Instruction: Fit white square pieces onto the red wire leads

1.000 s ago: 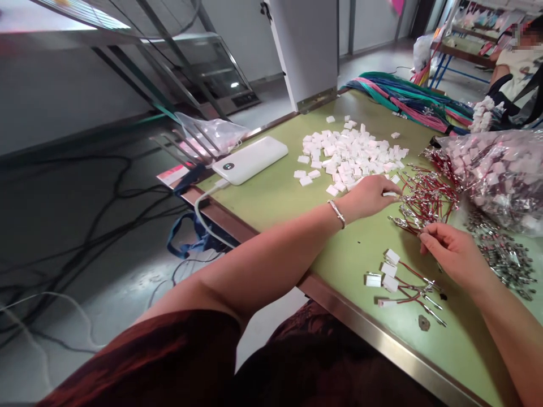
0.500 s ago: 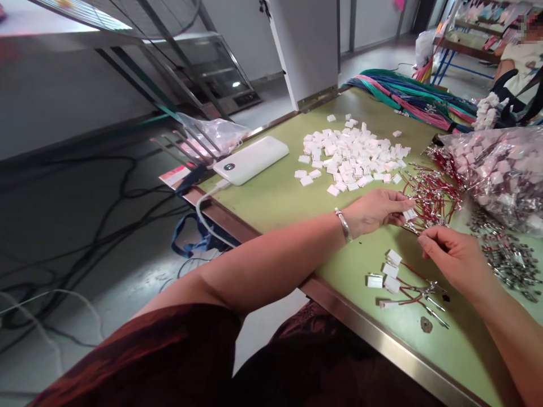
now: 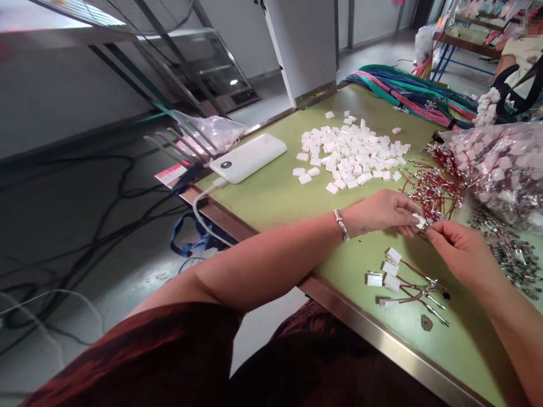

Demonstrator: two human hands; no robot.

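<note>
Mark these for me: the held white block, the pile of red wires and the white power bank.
Held white block (image 3: 419,221): head view, its exposed face.
Pile of red wires (image 3: 433,191): head view, middle of the heap.
White power bank (image 3: 254,156): head view, middle of its top face.

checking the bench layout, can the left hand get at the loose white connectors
Likely yes: only bare tabletop lies between the left hand and the loose white connectors, though it holds another white piece.
</note>
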